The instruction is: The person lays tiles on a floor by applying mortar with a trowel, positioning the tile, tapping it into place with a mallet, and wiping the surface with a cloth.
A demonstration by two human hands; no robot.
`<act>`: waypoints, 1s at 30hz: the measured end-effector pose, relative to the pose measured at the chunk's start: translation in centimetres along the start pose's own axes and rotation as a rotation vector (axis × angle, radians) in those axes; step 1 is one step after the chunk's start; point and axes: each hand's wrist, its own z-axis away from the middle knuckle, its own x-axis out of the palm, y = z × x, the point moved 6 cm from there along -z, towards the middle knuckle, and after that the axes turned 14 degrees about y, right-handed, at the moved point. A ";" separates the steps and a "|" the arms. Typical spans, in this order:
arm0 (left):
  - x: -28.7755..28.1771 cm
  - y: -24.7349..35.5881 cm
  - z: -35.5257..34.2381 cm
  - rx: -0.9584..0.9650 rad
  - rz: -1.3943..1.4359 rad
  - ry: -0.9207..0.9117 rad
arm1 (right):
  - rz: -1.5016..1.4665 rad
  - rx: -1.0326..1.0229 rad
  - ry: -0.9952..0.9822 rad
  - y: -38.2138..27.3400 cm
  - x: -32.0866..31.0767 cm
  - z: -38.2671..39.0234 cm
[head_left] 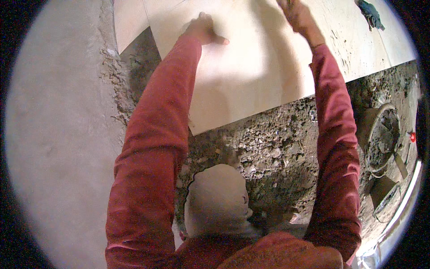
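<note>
A large pale board (233,98), apparently plywood, lies on the rough ground in front of me. My left hand (202,30) presses on its surface with the fingers forward and the thumb stretched out to the right, holding nothing. Farther right, my right hand (301,20) reaches over the same board at the top edge of the view. Its fingers are mostly cut off there, and whether they hold anything is hidden. Both arms are stretched forward in red sleeves.
Grey concrete (58,134) runs along the left, with a crumbled edge. Stony soil (268,148) lies between me and the board. A dark crumpled cloth (371,15) rests on the board at the far right. A dirty round tub (363,130) stands at right, near a small red object (412,136).
</note>
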 end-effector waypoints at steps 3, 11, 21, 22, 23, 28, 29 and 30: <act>0.0 0.2 0.2 0.018 0.029 -0.105 | -0.051 -0.159 0.142 -0.5 -0.2 0.2; -1.4 0.5 0.8 0.030 0.081 -0.109 | -0.121 -0.164 0.124 -2.9 -0.1 1.6; 1.1 -0.3 0.3 0.064 0.028 -0.077 | -0.141 0.070 0.057 -4.7 -0.5 1.2; 0.9 -0.4 0.1 0.057 0.033 -0.050 | -0.126 -0.048 0.243 -4.9 -0.9 1.2; 1.0 -0.6 0.0 0.053 0.028 -0.086 | -0.164 -0.007 0.274 -4.2 -0.3 1.1; 0.6 -0.4 -0.4 0.085 -0.025 -0.107 | 0.064 0.012 0.111 0.2 2.7 -0.8; 0.4 -0.4 -0.4 0.077 0.004 -0.072 | -0.114 0.116 0.108 1.2 2.3 -1.1; 0.6 -0.4 -0.2 0.062 0.028 -0.112 | -0.081 0.086 0.131 1.4 1.9 -1.1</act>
